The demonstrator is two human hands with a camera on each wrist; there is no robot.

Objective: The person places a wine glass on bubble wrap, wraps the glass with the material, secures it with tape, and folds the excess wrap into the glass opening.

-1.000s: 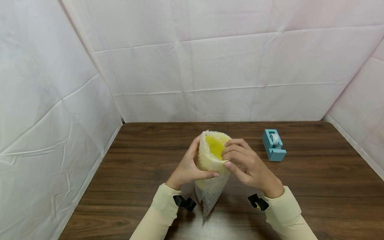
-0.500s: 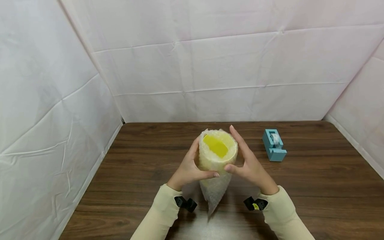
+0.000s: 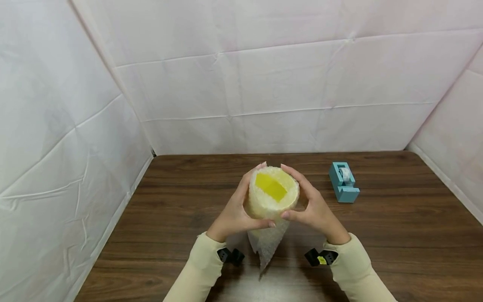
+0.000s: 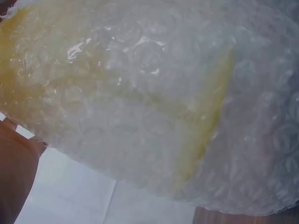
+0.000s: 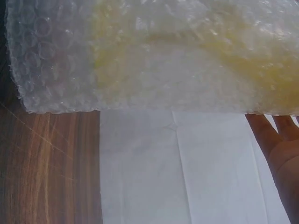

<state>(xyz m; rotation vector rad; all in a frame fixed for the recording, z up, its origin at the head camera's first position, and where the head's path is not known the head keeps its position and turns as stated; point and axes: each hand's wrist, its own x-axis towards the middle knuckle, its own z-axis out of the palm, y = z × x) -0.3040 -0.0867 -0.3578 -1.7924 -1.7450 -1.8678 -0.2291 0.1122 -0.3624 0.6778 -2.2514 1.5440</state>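
Between my two hands is a bundle of bubble wrap (image 3: 262,208), raised at its upper end and trailing to a pointed tail toward me. A flat yellow piece (image 3: 270,187) shows in its round end; its kind is unclear. My left hand (image 3: 235,212) holds the bundle's left side, thumb across the front. From the right, my right hand (image 3: 317,212) grips it, thumb at the front and fingertips at the far rim. Through the bubble wrap (image 4: 140,107) in the left wrist view, a yellow edge shows. The right wrist view has the bubble wrap (image 5: 168,70) above the fingers.
A light-blue tape dispenser (image 3: 345,184) with a roll of clear tape stands at the back right of the dark wooden table (image 3: 181,197). White cloth walls (image 3: 279,84) close off the back and both sides.
My right hand has left the bundle's opening, where its fingers worked at the rim, and now clasps the right side. The rim is pressed inward around the yellow piece. The left hand barely moved.
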